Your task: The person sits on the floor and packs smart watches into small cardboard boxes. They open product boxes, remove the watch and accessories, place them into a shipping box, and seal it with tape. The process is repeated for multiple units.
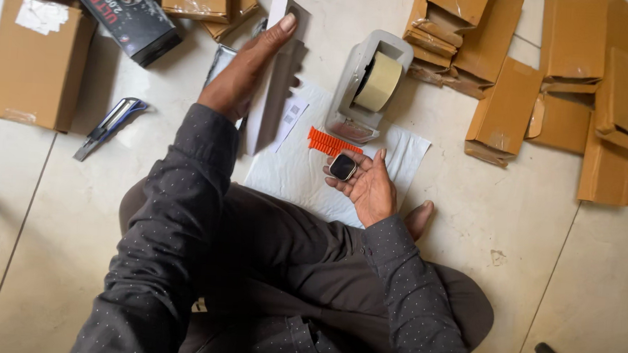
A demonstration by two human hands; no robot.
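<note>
Right hand [369,190] lay open, cradling a small watch [343,166] just below the tape dispenser [367,86] — light, slick, scratch-prone, best pinched by its edges — while left hand [252,62] gripped a white box [276,74].

A makeshift packing area on a tiled floor [526,230]: small brown cardboard boxes [569,89] piled at upper right and upper left, a tape dispenser [369,86] at top centre, a utility knife [109,124] at left.
</note>
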